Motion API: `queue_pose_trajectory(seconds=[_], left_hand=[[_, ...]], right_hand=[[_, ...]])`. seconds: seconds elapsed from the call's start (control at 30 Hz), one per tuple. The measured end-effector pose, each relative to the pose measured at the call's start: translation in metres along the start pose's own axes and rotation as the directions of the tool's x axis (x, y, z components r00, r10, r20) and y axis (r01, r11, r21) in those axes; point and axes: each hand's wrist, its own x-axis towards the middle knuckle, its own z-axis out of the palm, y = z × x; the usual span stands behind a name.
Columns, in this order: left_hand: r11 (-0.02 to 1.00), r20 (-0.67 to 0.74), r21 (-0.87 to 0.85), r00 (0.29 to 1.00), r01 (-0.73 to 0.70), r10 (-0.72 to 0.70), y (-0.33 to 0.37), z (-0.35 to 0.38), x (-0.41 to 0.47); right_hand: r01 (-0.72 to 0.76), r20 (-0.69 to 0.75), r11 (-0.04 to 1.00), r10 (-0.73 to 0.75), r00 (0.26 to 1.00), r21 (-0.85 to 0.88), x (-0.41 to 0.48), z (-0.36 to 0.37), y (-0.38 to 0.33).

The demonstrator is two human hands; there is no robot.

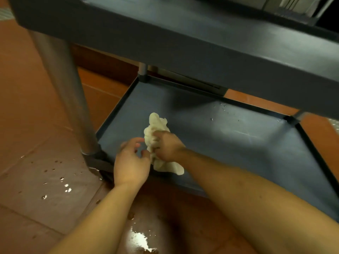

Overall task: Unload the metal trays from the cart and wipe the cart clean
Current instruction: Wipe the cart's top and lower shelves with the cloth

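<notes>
One cart (165, 50) shows two shelves, an upper shelf (201, 21) and a lower shelf (229, 143), and three posts (62, 85). One cloth (157, 125). Two hands: left hand (131, 162), right hand (167, 145). Metal items at top right are too blurred to count.

On the cart (183, 43) we find the dark lower shelf (238, 153) carrying a crumpled pale cloth (156, 125) toward its near left corner, with a few water droplets (224, 106) scattered by the far rim. The cart stands on a reddish tiled floor (27, 116), where we see small wet spots (64, 186) and a shiny puddle (137, 239) nearer to us.
</notes>
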Motion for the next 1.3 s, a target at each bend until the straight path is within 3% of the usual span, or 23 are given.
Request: queue_pose_trajectory(seconds=[0.17, 0.47, 0.67, 0.9, 0.93, 1.03, 1.1, 1.17, 1.2, 1.3], left_hand=[[0.994, 0.155, -0.002, 0.982, -0.112, 0.111, 0.033, 0.059, -0.021], [0.958, 0.362, 0.043, 0.898, -0.284, 0.25, 0.079, 0.151, -0.064], [0.942, 0.445, 0.055, 0.853, -0.33, 0.273, 0.089, 0.182, -0.084], [0.947, 0.447, 0.079, 0.86, -0.311, 0.245, 0.087, 0.182, -0.078], [0.948, 0.451, 0.087, 0.86, -0.308, 0.238, 0.085, 0.179, -0.075], [0.956, 0.444, 0.089, 0.87, -0.279, 0.212, 0.082, 0.17, -0.067], [0.96, 0.437, 0.079, 0.875, -0.268, 0.208, 0.081, 0.165, -0.063], [0.962, 0.435, 0.066, 0.876, -0.265, 0.211, 0.079, 0.155, -0.058], [0.962, 0.434, 0.063, 0.876, -0.264, 0.212, 0.077, 0.149, -0.055], [0.967, 0.414, 0.057, 0.888, -0.248, 0.203, 0.067, 0.128, -0.047]], right_hand=[[-0.242, -0.04, 0.97, 0.242, 0.969, 0.017, -0.062, -0.05, 0.117], [-0.569, -0.12, 0.823, 0.564, 0.817, -0.008, -0.179, -0.122, 0.292], [-0.68, -0.165, 0.732, 0.669, 0.725, -0.022, -0.227, -0.141, 0.353], [-0.782, -0.175, 0.597, 0.801, 0.572, 0.177, -0.238, -0.147, 0.372], [-0.78, -0.183, 0.604, 0.795, 0.578, 0.164, -0.232, -0.143, 0.367], [-0.682, -0.181, 0.72, 0.693, 0.698, 0.126, -0.203, -0.133, 0.343], [-0.598, -0.115, 0.735, 0.657, 0.745, 0.321, -0.18, -0.126, 0.313], [-0.536, -0.079, 0.655, 0.669, 0.739, 0.532, -0.155, -0.114, 0.277], [-0.51, -0.051, 0.68, 0.624, 0.78, 0.526, -0.144, -0.106, 0.258], [-0.401, -0.095, 0.878, 0.437, 0.894, 0.262, -0.1, -0.084, 0.205]])
